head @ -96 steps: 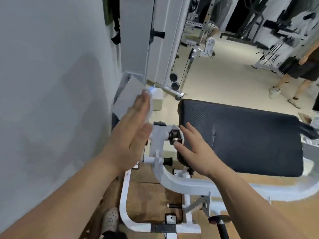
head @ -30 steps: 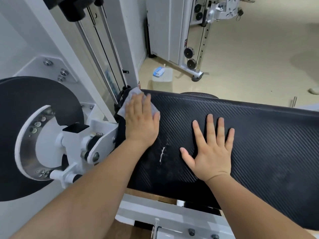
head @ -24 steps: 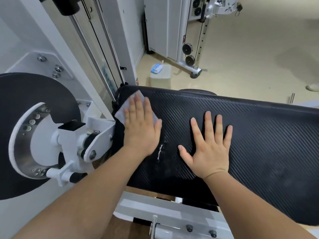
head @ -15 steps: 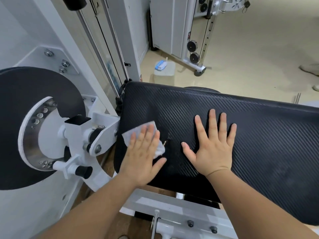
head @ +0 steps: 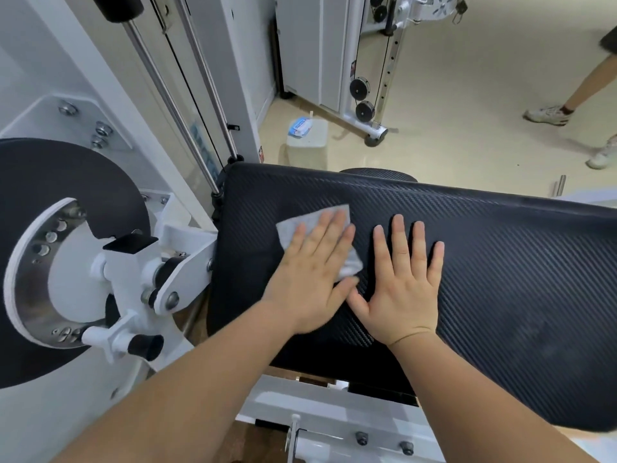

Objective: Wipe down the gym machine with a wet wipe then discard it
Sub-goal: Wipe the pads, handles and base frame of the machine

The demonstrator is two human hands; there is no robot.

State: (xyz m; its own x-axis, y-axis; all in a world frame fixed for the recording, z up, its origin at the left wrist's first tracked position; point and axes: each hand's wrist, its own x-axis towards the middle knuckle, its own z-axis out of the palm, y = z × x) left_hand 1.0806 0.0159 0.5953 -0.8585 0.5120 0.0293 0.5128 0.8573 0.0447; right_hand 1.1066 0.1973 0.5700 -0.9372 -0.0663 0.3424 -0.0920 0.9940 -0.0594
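Pale-grey wet wipe (head: 310, 218) is only pinned on black ribbed vinyl pad (head: 500, 262) by flat, unclamped fingers (head: 335, 230) of left hand (head: 310, 285); bunching or slip-out is risked.

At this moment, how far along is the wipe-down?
Done: the wet wipe is out and in use. In hand: left hand presses it flat on the black pad near the left end; right hand rests flat beside it. Likely left: the pad's right stretch, the white frame, then discarding the wipe.
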